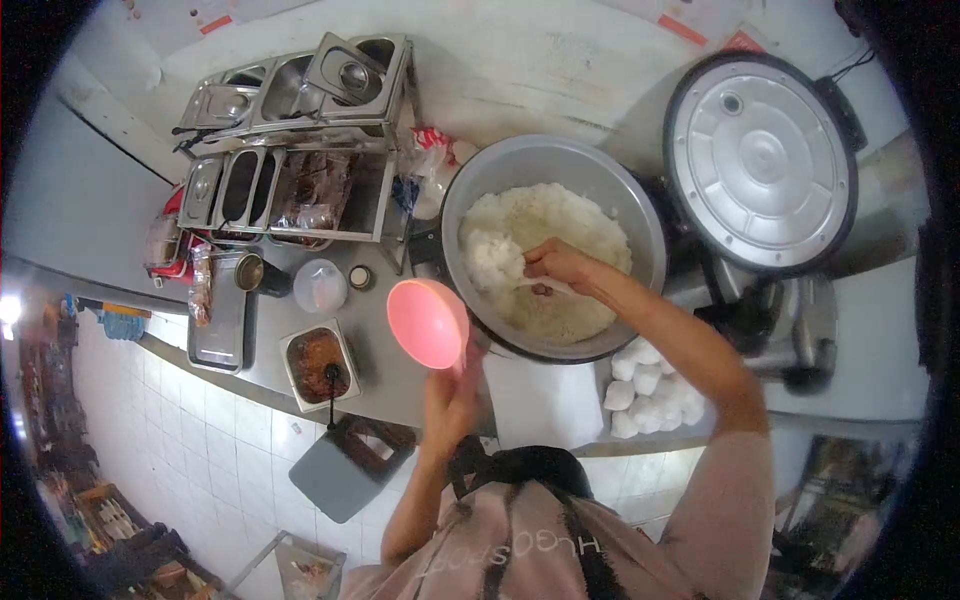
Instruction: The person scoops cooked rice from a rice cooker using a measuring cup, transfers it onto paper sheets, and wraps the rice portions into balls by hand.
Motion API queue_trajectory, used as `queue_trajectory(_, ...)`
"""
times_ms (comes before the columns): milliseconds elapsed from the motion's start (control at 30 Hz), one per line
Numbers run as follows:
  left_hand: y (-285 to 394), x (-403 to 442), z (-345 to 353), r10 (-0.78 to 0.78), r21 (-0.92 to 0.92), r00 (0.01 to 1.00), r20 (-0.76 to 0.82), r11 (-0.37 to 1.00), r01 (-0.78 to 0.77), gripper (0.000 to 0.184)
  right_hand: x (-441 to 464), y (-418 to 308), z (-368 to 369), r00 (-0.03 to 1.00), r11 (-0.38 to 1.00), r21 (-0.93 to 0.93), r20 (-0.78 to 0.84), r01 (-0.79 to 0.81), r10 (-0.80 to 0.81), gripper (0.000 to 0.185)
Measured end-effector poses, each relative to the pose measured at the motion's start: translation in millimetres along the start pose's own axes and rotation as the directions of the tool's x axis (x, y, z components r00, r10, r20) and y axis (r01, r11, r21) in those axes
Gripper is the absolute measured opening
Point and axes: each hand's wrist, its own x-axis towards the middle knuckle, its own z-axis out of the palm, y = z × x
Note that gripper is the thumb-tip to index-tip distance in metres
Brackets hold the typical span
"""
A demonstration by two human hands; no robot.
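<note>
My left hand (452, 405) is closed round the handle of a pink bowl-shaped scoop (428, 322), which is tilted with its hollow facing up beside the pot. Inside the large rice cooker pot (648, 215), my right hand (562, 268) is closed on a pale rice paddle (558, 287). A heaped clump of white rice (494, 262) lies by its fingertips, and the paddle's blade is hidden. More cooked rice (575, 215) lines the pot around a hollowed middle. The cooker's round metal lid (765, 165) stands raised at the right.
White wrapped bundles (655, 395) and a white sheet (540, 400) lie before the pot. Left on the counter are a pan of reddish-brown food (318, 365) with a black-handled ladle, a clear tub (320, 287), a metal tray (218, 345) and a rack of steel food pans (290, 100).
</note>
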Motion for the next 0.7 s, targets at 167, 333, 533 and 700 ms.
queue_trajectory(167,30,-7,-30,0.048,0.001,0.999,0.0,0.999,-0.048,0.031,-48,-41,-15,0.994,0.995,0.004,-0.041,0.098,-0.098,0.011)
queue_trajectory(333,70,10,-24,-0.059,0.093,0.97,0.235,0.995,0.038,0.039,-128,-105,-35,0.959,0.97,-0.144,-0.179,0.195,-0.219,0.018)
queue_trajectory(533,68,61,69,-0.217,-0.149,0.923,0.319,0.95,0.275,0.027,-152,-87,-17,0.845,0.833,-0.478,-0.29,0.28,-0.45,0.029)
queue_trajectory(700,60,82,107,-0.26,-0.26,0.927,0.269,0.907,0.33,0.02,-135,-26,29,0.432,0.342,-0.93,-0.254,0.139,-0.865,0.066)
